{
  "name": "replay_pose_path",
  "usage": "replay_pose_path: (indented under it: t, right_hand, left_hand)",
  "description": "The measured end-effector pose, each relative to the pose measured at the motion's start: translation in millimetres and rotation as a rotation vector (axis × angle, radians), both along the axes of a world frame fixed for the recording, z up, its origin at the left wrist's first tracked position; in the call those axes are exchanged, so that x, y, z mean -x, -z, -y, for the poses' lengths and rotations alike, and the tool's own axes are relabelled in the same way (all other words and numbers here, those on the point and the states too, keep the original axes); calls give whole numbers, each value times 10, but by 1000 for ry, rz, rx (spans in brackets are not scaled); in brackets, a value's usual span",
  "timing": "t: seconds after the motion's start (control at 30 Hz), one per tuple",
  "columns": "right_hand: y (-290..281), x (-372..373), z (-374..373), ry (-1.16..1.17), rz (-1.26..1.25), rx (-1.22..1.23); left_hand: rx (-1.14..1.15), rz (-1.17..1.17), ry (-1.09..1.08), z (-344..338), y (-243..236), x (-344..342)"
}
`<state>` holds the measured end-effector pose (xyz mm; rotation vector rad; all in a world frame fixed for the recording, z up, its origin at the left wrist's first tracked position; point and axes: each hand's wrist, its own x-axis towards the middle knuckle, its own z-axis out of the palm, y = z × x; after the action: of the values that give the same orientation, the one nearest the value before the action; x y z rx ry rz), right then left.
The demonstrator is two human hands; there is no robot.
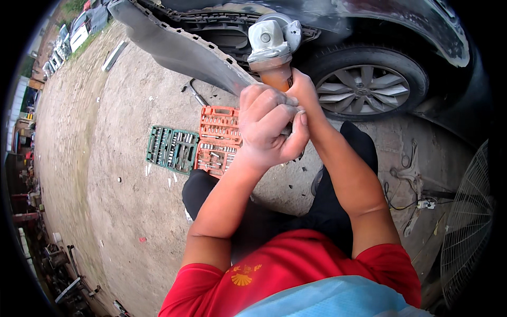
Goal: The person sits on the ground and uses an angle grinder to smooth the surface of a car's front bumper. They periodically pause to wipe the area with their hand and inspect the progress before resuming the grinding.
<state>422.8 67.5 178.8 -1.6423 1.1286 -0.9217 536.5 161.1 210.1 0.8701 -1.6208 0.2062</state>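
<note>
An angle grinder (270,45) with a grey head and orange body stands up in front of the car, its disc edge toward the wheel arch. My right hand (302,92) is wrapped round its orange body. Just below and to the left, my left hand (272,124) is closed with the fingers curled in, over the line of the grinder's rear end. A dark bit shows between its fingers and thumb, but what it grips is hidden. Behind the hands, a grey bumper panel (179,53) hangs partly away from the dark car body (380,16).
The car's wheel (364,84) is right of the grinder. On the concrete lie an orange socket set (219,124), a green socket set (171,148) and a bent metal tool (198,95). A wire fan guard (467,222) and a cable with a socket (425,204) are at right.
</note>
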Motion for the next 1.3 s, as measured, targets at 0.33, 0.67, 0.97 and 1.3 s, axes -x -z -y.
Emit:
replay_pose_path:
  t: [0.33,0.67,0.97,1.3]
  right_hand:
    - [-56,99,-59,-31,50,32]
    - [-104,153,71,10,-149,173]
    - [-300,175,223,6,-292,267]
    - [-694,-207,577,-92,-776,409]
  left_hand:
    - [13,-19,5,27,-4,20]
    - [25,-68,18,22,31,20]
    - [75,-179,18,27,59,68]
    - [110,-259,25,-10,72,86]
